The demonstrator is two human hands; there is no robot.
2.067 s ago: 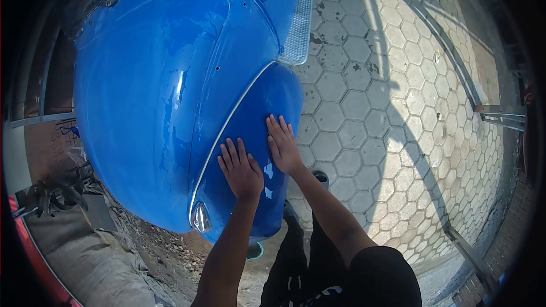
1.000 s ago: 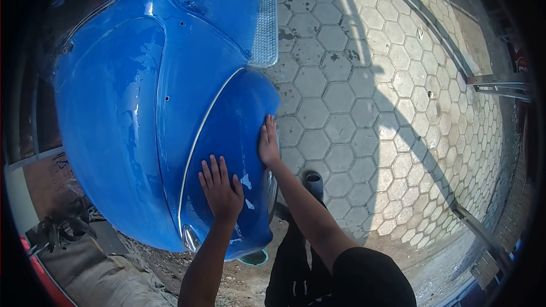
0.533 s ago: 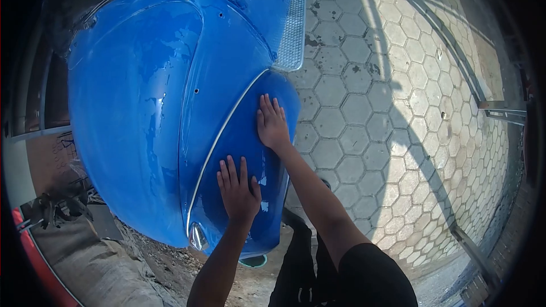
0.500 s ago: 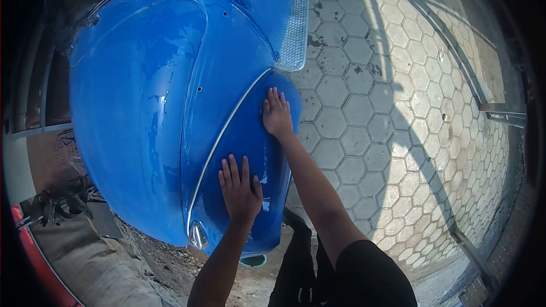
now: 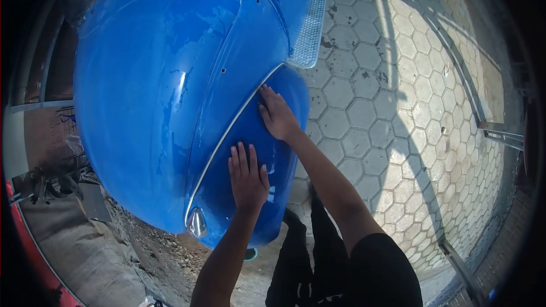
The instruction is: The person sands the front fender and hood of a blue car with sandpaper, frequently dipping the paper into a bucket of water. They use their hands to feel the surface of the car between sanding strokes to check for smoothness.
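A shiny blue car body [image 5: 148, 102] with wet patches fills the left and middle of the head view. On its darker blue fender [image 5: 213, 193] my left hand [image 5: 248, 179] lies flat, fingers stretched out and holding nothing. Farther up the same fender, my right hand [image 5: 277, 115] rests with its fingers extended, the tips close to the pale trim strip [image 5: 230, 127] along the fender seam. A small chrome-cased lamp [image 5: 197, 223] sits at the strip's lower end.
Hexagonal paving [image 5: 364, 113] runs along the right, partly in shadow. A ribbed metallic running board [image 5: 310, 34] projects from the body at the top. Gravel [image 5: 182, 250] and a grey cloth-like cover [image 5: 85, 250] lie at lower left. A metal post [image 5: 460, 267] stands at lower right.
My right hand has slid left across the fender toward the trim strip. My left hand stays flat on the fender, slightly farther up. The camera view has shifted a little.
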